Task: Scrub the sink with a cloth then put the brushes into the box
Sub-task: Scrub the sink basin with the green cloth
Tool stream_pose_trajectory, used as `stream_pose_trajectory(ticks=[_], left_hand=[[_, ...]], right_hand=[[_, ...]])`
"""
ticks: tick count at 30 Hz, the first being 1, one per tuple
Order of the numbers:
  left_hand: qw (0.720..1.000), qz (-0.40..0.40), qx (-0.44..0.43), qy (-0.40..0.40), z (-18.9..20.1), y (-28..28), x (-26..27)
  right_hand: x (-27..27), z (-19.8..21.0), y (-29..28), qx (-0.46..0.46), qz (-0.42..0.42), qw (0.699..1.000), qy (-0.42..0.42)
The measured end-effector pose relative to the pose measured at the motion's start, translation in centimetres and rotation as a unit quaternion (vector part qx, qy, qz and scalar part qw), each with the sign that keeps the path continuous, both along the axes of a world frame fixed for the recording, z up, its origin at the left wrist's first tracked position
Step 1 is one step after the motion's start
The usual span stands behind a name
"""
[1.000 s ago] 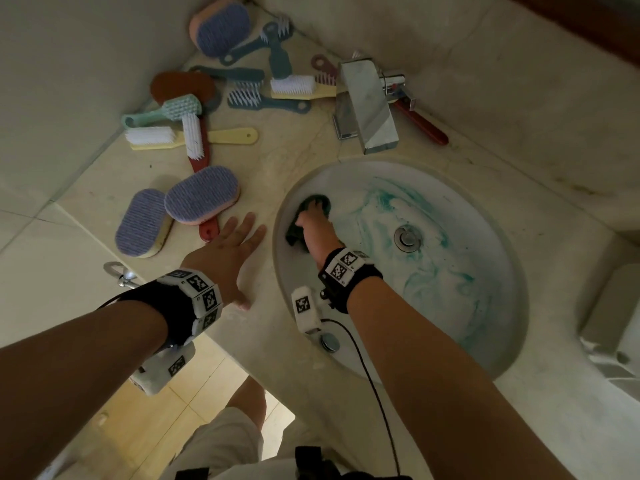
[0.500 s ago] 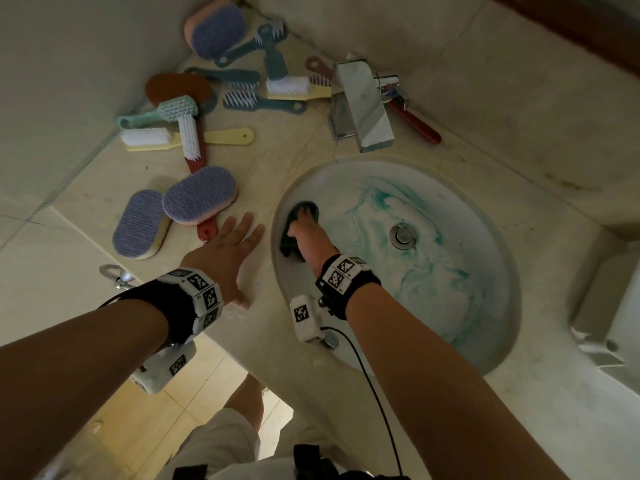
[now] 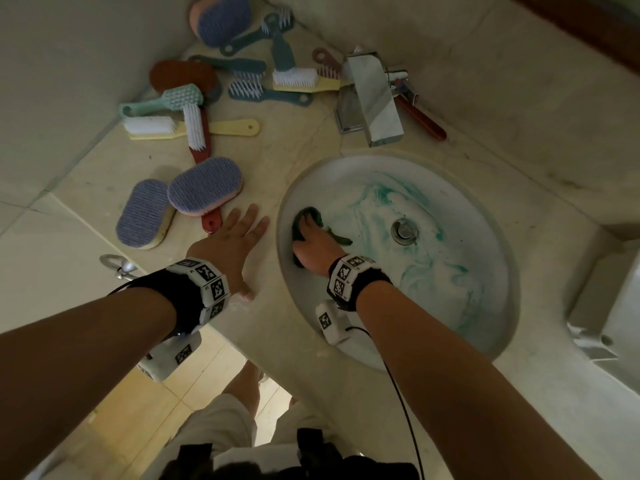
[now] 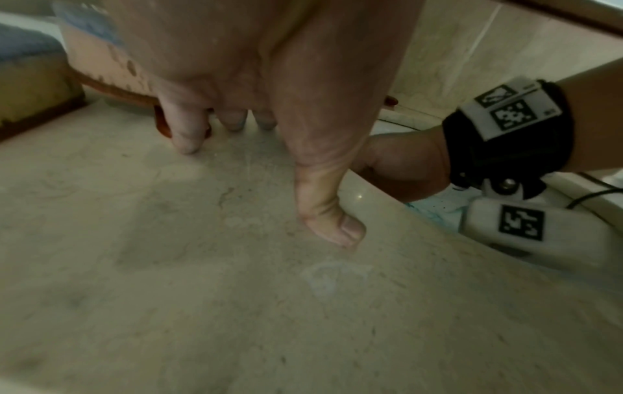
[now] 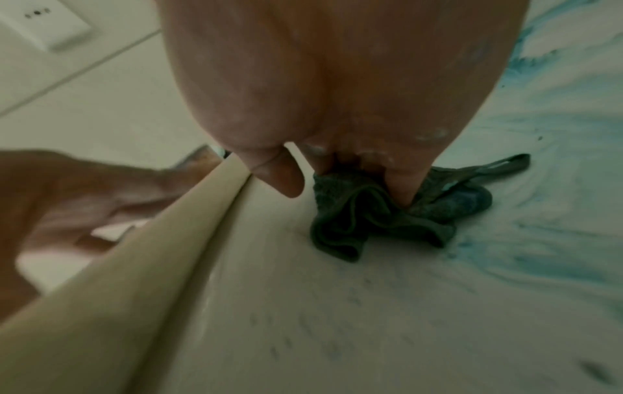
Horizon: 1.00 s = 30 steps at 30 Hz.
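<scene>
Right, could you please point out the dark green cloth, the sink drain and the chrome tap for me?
dark green cloth (image 5: 350,229): right wrist view, on its crumpled near fold.
round metal sink drain (image 3: 403,231): head view, on the plug's centre.
square chrome tap (image 3: 375,98): head view, on the flat spout.

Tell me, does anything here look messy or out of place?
Yes. Blue-green smears streak the sink around the drain, where the right hand presses a dark cloth. Brushes lie scattered, some overlapping, on the counter instead of boxed.
</scene>
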<state>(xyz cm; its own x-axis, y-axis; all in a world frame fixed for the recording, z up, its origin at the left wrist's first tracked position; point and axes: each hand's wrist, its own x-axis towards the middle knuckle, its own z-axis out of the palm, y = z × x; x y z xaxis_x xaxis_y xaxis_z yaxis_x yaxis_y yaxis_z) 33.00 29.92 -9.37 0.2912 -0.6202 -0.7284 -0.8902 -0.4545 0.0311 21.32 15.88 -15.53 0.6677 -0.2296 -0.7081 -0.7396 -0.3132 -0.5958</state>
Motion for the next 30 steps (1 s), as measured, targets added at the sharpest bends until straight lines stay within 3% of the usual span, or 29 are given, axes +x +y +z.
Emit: stream_pose_trajectory(ticks=[6, 14, 22, 27, 30], left_hand=[[1.0, -0.007, 0.006, -0.001, 0.1, -0.1, -0.1], [1.0, 0.001, 0.0, 0.0, 0.1, -0.2, 0.0], [1.0, 0.001, -0.002, 0.003, 0.0, -0.1, -0.1], [1.0, 0.0, 0.0, 0.006, 0.0, -0.1, 0.2], [1.0, -0.004, 0.004, 0.005, 0.0, -0.1, 0.3]], right_hand=[[-4.0, -0.6, 1.2, 0.006, 0.097, 0.995, 0.026], [-0.8, 0.0, -0.2, -0.01, 0.04, 0.998, 0.039], [-3.1, 0.5, 1.1, 0.018, 0.084, 0.994, 0.063], [-0.9, 1.8, -1.0, 0.019, 0.003, 0.992, 0.122], [-0.2, 2.5, -1.8, 0.024, 0.037, 0.991, 0.124]])
